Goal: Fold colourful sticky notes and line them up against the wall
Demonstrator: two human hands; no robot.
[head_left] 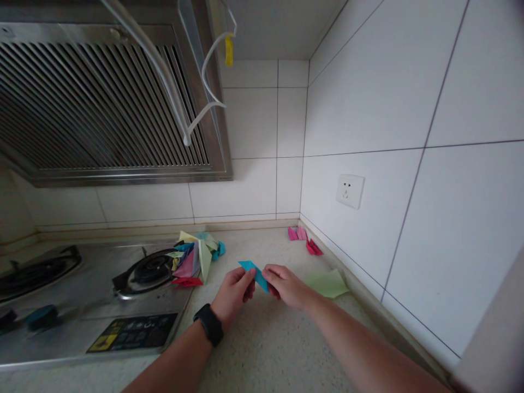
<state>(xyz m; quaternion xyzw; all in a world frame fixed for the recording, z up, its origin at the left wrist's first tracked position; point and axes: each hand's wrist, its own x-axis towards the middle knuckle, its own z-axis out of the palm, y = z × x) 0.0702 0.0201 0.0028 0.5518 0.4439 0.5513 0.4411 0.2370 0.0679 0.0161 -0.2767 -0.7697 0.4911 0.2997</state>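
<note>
A small piece of folded blue paper [261, 280], pointed at its ends, is held above the counter between my two hands. My left hand [237, 285], with a black watch on the wrist, pinches its left part between thumb and fingers. At its right side my right hand [286, 284] grips the paper with the thumb on top. The fingertips under the paper are partly hidden. Behind my right forearm, a light green sheet of paper [327, 284] lies on the counter, partly covered by the arm.
A pile of folded colored papers [192, 259] sits at the edge of the gas stove [102, 305]. Pink folded papers [297, 233] and a red one [314, 247] lie by the right wall. Overhead hang a range hood [102, 109] and a white curved rod [164, 71].
</note>
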